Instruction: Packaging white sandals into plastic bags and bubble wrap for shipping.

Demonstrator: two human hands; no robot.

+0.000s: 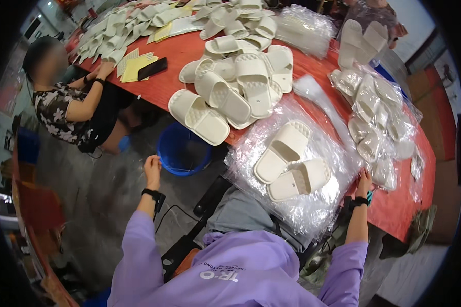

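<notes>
My left hand [152, 172] hangs beside the rim of a blue bucket [170, 162], its fingers curled together; whatever they may hold is too small to make out. Across the table's near edge and my lap lies a stack of clear plastic bags [240, 162]. Two cream slippers rest on it, one slipper [282, 152] tilted upward and the other slipper [300, 180] lying sideways. At the stack's right edge, my right hand [364, 183] has its fingers closed on clear plastic, with the fingertips partly hidden. Bagged slippers [378, 110] lie just beyond it.
Loose cream slippers [223, 94] pile up on the red table [187, 48], some overhanging its edge. Yellow paper sheets [133, 66] and a black phone [152, 69] lie farther left. A person [72, 102] sits at the left. More flat plastic bags [304, 30] are at the back.
</notes>
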